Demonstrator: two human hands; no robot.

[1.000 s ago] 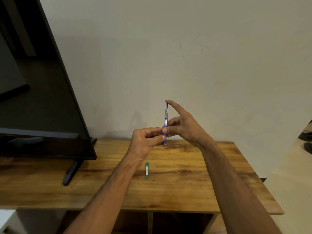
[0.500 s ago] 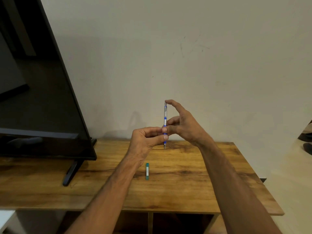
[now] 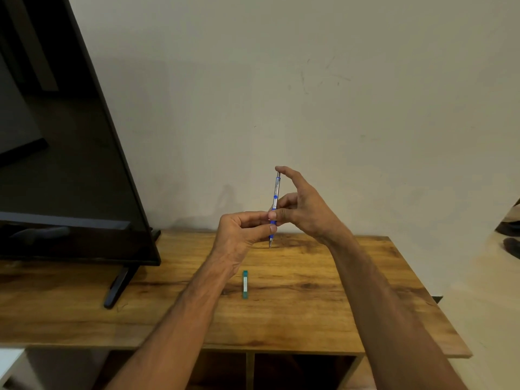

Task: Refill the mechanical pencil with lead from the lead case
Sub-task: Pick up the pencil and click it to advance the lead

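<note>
A silver and blue mechanical pencil [image 3: 276, 192] stands upright in the air above the wooden table [image 3: 323, 299], tip down. My left hand [image 3: 242, 235] pinches its lower blue grip. My right hand [image 3: 304, 209] holds the barrel between thumb and middle finger, and its index fingertip rests on the pencil's top end. The small green lead case [image 3: 245, 284] lies flat on the table, below and between my forearms, untouched.
A large black TV [image 3: 64, 164] on a slanted foot [image 3: 118, 288] fills the left side of the table. A plain wall stands right behind. The table's front edge has open shelf compartments below it. Floor shows on the right.
Almost nothing has moved. Both hands keep the pencil upright in the same spot, with my right index finger still on its top end.
</note>
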